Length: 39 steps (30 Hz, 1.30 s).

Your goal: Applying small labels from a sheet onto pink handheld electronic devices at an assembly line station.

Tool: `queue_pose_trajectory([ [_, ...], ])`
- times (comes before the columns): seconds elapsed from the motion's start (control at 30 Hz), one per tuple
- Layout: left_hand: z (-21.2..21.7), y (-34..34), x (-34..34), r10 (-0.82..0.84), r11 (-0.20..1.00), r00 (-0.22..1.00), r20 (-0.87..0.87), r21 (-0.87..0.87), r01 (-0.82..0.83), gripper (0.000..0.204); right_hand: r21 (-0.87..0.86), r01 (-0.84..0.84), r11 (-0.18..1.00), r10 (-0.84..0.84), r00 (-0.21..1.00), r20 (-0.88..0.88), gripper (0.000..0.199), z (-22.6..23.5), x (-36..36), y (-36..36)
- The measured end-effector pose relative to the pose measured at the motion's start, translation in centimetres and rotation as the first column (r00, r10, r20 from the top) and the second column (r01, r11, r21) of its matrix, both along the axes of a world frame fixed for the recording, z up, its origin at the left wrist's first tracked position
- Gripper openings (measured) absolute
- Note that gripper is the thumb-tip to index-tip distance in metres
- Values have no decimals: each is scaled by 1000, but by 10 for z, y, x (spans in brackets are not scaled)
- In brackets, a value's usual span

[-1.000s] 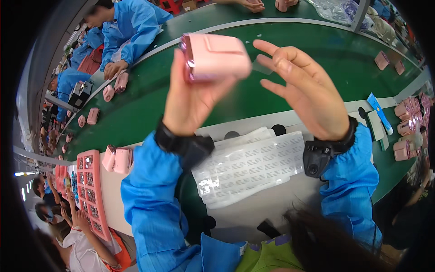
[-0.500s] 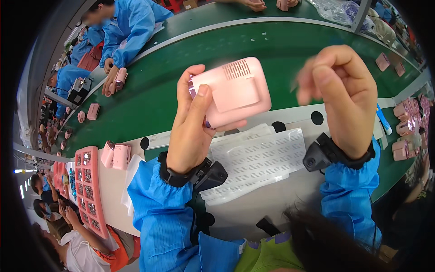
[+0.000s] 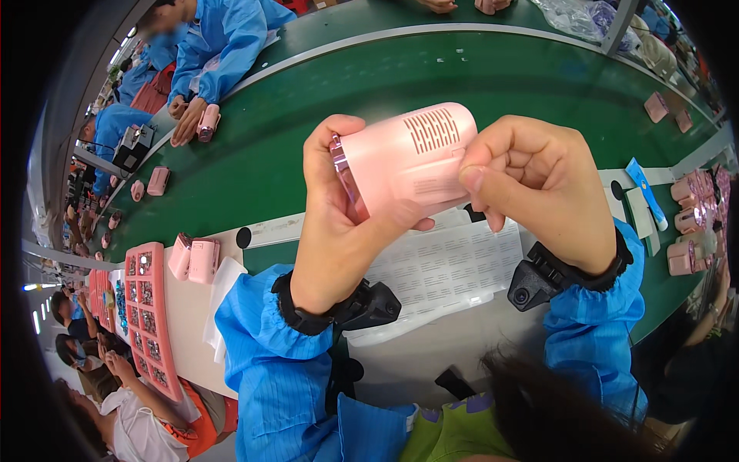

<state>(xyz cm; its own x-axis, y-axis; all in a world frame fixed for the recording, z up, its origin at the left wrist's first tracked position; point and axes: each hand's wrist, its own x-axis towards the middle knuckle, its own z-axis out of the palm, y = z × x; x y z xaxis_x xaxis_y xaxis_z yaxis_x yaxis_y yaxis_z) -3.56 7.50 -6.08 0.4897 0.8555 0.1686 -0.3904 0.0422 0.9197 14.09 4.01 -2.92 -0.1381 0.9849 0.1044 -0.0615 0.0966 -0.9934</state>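
My left hand [image 3: 339, 208] is closed around a pink plastic device [image 3: 385, 158], tilted, with a vent of dark slots at its upper right and a shiny purple rim at its left end. Below the vent, a raised rectangular panel bears faint printed lines, seemingly a small clear label [image 3: 437, 186]. At the panel's right end the thumb and forefinger of my right hand [image 3: 531, 173] are pinched together over the label's edge, touching the device. Under both hands lie sheets of clear printed labels [image 3: 454, 266] on the grey worktop.
A green conveyor belt [image 3: 346, 85] runs beyond the worktop. To my left are two pink devices [image 3: 203, 260] and a pink compartment tray [image 3: 146, 308] of small parts. On the right lie a blue tube-like item [image 3: 647, 192] and several pink devices [image 3: 683, 254]. A co-worker in blue [image 3: 223, 46] handles another device.
My right hand has come left and down from the air onto the device. My left hand has turned the device so the panel tips downward, and printed lines now show on it.
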Motion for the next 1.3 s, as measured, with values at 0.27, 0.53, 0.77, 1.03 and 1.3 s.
queue_pose_trajectory([
  [0.27,5,-4,-2,83,997,992,-94,9,-82,72,9,-118,993,118,993,-9,5,0,0,-2],
  [0.53,12,-6,-3,56,998,997,-47,-1,-56,67,534,56,843,-246,924,292,3,-11,-10,-5],
  [0.77,6,1,-9,259,946,958,-120,231,-226,64,678,179,713,-364,921,139,4,-9,-15,-21],
  [1.03,18,-8,-8,111,992,994,0,-53,-111,67,258,119,959,-142,987,71,5,2,-15,-14],
  [1.3,1,-7,-8,178,934,981,-79,328,-143,70,389,196,900,-262,957,124,8,-8,-25,-12],
])
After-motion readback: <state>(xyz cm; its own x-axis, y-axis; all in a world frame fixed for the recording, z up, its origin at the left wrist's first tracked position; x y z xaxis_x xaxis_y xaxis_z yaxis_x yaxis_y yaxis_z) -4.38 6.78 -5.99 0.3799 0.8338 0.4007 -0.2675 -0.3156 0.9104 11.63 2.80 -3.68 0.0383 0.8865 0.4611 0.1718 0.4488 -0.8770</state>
